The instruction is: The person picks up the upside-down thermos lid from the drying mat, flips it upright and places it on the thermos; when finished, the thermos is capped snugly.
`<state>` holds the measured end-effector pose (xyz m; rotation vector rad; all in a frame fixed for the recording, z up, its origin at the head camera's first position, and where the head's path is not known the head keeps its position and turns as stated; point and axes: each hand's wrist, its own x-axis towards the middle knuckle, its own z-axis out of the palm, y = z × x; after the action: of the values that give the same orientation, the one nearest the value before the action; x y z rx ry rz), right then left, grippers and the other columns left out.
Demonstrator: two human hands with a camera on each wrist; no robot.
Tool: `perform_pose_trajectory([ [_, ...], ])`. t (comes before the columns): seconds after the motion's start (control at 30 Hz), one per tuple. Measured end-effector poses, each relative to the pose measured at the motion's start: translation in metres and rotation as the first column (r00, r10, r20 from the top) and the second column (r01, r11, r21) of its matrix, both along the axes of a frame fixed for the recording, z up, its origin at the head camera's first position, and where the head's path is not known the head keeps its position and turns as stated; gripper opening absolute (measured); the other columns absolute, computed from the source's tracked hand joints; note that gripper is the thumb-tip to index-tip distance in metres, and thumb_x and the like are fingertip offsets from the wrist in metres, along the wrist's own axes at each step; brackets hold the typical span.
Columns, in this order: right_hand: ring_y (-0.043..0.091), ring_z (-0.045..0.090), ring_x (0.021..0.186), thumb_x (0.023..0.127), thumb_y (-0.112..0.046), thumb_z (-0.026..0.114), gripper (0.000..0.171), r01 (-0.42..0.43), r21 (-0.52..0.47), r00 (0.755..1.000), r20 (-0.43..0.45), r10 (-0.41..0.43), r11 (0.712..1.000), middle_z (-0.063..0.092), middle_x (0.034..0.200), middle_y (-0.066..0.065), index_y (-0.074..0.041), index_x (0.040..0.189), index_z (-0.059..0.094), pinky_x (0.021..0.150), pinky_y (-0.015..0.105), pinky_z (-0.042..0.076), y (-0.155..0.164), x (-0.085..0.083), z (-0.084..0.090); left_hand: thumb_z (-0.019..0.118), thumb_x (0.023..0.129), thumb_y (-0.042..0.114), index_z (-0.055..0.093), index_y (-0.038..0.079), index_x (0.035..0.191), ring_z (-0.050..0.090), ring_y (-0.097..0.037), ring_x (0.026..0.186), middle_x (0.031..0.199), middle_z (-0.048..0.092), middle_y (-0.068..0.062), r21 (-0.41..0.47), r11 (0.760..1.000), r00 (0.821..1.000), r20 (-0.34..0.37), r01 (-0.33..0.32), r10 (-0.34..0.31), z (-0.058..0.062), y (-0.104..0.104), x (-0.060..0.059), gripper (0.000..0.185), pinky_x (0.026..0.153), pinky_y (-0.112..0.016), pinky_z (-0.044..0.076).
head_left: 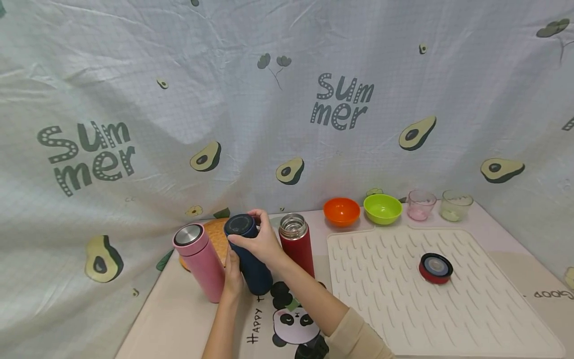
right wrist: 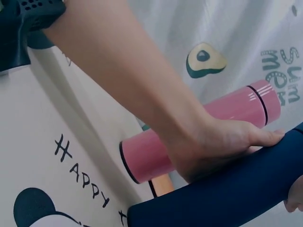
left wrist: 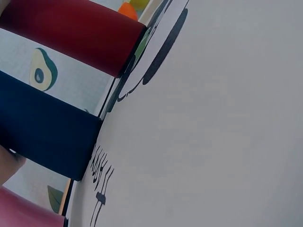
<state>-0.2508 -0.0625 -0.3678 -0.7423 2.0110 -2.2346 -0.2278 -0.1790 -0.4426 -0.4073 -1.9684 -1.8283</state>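
Note:
A dark blue thermos (head_left: 255,271) stands upright on the table, its dark lid (head_left: 240,225) on top. My left hand (head_left: 233,274) holds the side of its body; in the right wrist view that hand (right wrist: 213,142) wraps the blue body (right wrist: 213,203), thumb along it. My right hand (head_left: 262,238) grips the lid from above, thumb at the near side and fingers at the far side. Close on the left stands a pink thermos (head_left: 202,264) with a silver-topped cap. On the right, a red thermos (head_left: 299,244) shows its bare steel mouth, partly behind my right forearm.
A red-and-black lid (head_left: 436,268) lies on the white ridged mat (head_left: 381,309) at the right. Along the back are an orange bowl (head_left: 342,212), a green bowl (head_left: 382,209), a pink glass (head_left: 420,205) and a greenish glass (head_left: 455,205). A printed curtain (head_left: 251,109) hangs behind.

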Motion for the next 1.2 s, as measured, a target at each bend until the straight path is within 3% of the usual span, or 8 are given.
perform_pose_trajectory([
  [0.2, 0.028, 0.041, 0.122, 0.085, -0.011, 0.049, 0.061, -0.140, -0.096, 0.990, 0.001, 0.141, 0.985, 0.037, 0.138, 0.018, -0.004, 0.141, 0.027, 0.103, 0.043, 0.030, 0.0012, 0.0003, 0.0010, 0.012, 0.098, 0.046, 0.005, 0.004, 0.146, 0.014, -0.033, 0.134, 0.148, 0.016, -0.019, 0.003, 1.000, 0.999, 0.036, -0.009, 0.009, 0.0012, 0.0012, 0.0014, 0.064, 0.106, -0.055, 0.006],
  [0.33, 0.026, 0.048, 0.108, 0.082, -0.011, 0.061, 0.056, -0.048, -0.065, 0.999, -0.003, 0.048, 0.997, 0.046, 0.122, 0.013, -0.007, 0.131, 0.036, 0.093, 0.041, 0.041, 0.0007, 0.0013, 0.0014, 0.013, 0.098, 0.047, 0.005, 0.005, 0.146, 0.013, -0.031, 0.135, 0.148, 0.015, -0.019, 0.004, 1.000, 1.000, 0.025, 0.000, 0.000, 0.0007, 0.0005, 0.0006, 0.064, 0.107, -0.054, 0.005],
  [0.47, 0.024, 0.044, 0.112, 0.080, -0.018, 0.069, 0.064, 0.040, 0.020, 0.999, -0.009, -0.040, 0.999, 0.040, 0.125, 0.009, -0.012, 0.131, 0.031, 0.095, 0.044, 0.038, -0.0004, 0.0027, 0.0006, 0.014, 0.097, 0.048, 0.004, 0.007, 0.147, 0.009, -0.030, 0.136, 0.149, 0.013, -0.017, -0.004, 1.000, 1.000, 0.020, 0.003, -0.003, 0.0007, 0.0006, -0.0007, 0.065, 0.107, -0.054, 0.002],
  [0.57, 0.028, 0.042, 0.120, 0.084, -0.017, 0.062, 0.064, -0.020, 0.020, 1.000, -0.016, 0.020, 1.000, 0.038, 0.134, 0.014, -0.009, 0.138, 0.028, 0.100, 0.048, 0.033, 0.0008, 0.0017, 0.0011, 0.014, 0.097, 0.049, 0.005, 0.006, 0.146, 0.012, -0.031, 0.135, 0.148, 0.014, -0.017, 0.003, 1.000, 1.000, 0.026, 0.004, -0.004, 0.0011, 0.0014, -0.0009, 0.066, 0.107, -0.054, 0.004],
  [0.67, 0.029, 0.045, 0.117, 0.085, -0.011, 0.059, 0.060, -0.075, -0.004, 0.997, -0.017, 0.075, 0.997, 0.043, 0.132, 0.016, -0.006, 0.138, 0.031, 0.099, 0.046, 0.035, 0.0026, -0.0002, 0.0025, 0.014, 0.097, 0.049, 0.005, 0.005, 0.146, 0.013, -0.031, 0.135, 0.148, 0.015, -0.018, 0.007, 1.000, 1.000, 0.018, 0.003, -0.003, 0.0005, 0.0017, -0.0016, 0.066, 0.107, -0.053, 0.005],
  [0.83, 0.022, 0.049, 0.107, 0.081, -0.011, 0.068, 0.056, -0.036, -0.018, 0.999, 0.037, 0.037, 0.999, 0.045, 0.118, 0.007, -0.010, 0.127, 0.036, 0.093, 0.040, 0.041, 0.0024, -0.0010, 0.0046, 0.014, 0.098, 0.046, 0.004, 0.005, 0.146, 0.009, -0.030, 0.136, 0.149, 0.012, -0.018, -0.001, 1.000, 1.000, -0.011, 0.010, -0.010, -0.0008, 0.0015, -0.0029, 0.064, 0.107, -0.053, 0.002],
  [1.03, 0.027, 0.046, 0.118, 0.087, -0.010, 0.056, 0.056, -0.150, -0.036, 0.987, 0.056, 0.152, 0.988, 0.043, 0.132, 0.014, -0.007, 0.138, 0.032, 0.099, 0.045, 0.035, 0.0069, 0.0007, 0.0083, 0.012, 0.099, 0.042, 0.007, 0.005, 0.146, 0.017, -0.018, 0.134, 0.148, 0.017, -0.016, 0.010, 1.000, 1.000, -0.006, 0.000, 0.000, -0.0022, 0.0012, -0.0020, 0.060, 0.109, -0.046, 0.008],
  [1.2, 0.023, 0.048, 0.111, 0.080, -0.015, 0.070, 0.059, -0.040, 0.014, 0.998, 0.040, 0.039, 0.999, 0.045, 0.120, 0.006, -0.012, 0.128, 0.036, 0.095, 0.043, 0.039, 0.0034, -0.0003, 0.0069, 0.013, 0.099, 0.042, 0.005, 0.005, 0.146, 0.012, -0.023, 0.136, 0.149, 0.013, -0.017, 0.001, 1.000, 1.000, -0.021, 0.011, -0.011, -0.0006, 0.0010, -0.0005, 0.061, 0.108, -0.050, 0.004],
])
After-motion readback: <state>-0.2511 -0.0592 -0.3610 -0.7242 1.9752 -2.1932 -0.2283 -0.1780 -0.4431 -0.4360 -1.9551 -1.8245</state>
